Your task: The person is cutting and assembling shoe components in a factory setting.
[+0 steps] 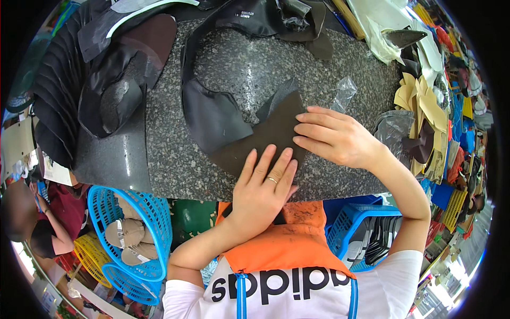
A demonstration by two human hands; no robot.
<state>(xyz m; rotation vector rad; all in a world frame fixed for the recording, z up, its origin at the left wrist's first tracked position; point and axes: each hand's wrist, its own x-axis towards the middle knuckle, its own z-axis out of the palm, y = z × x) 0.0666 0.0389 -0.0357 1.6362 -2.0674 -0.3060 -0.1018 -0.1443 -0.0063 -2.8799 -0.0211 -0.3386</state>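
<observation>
On the speckled stone worktop (159, 154) lies a curved dark leather piece (218, 114), which looks like a shoe upper, with a dark brown panel (271, 125) at its near end. My left hand (260, 186), with a ring on one finger, rests its stretched fingers flat on the panel's near edge. At the panel's right edge lie the extended fingers of my right hand (334, 138). Its thumb is hidden. Both hands press on the leather without visibly gripping it.
More dark leather pieces (127, 58) are at the left, beside a black stack (61, 90). A clear plastic scrap (345, 93) and tan pieces (425, 103) lie to the right. Blue baskets (162, 228) stand below the worktop's near edge. Another person (58, 223) is at far left.
</observation>
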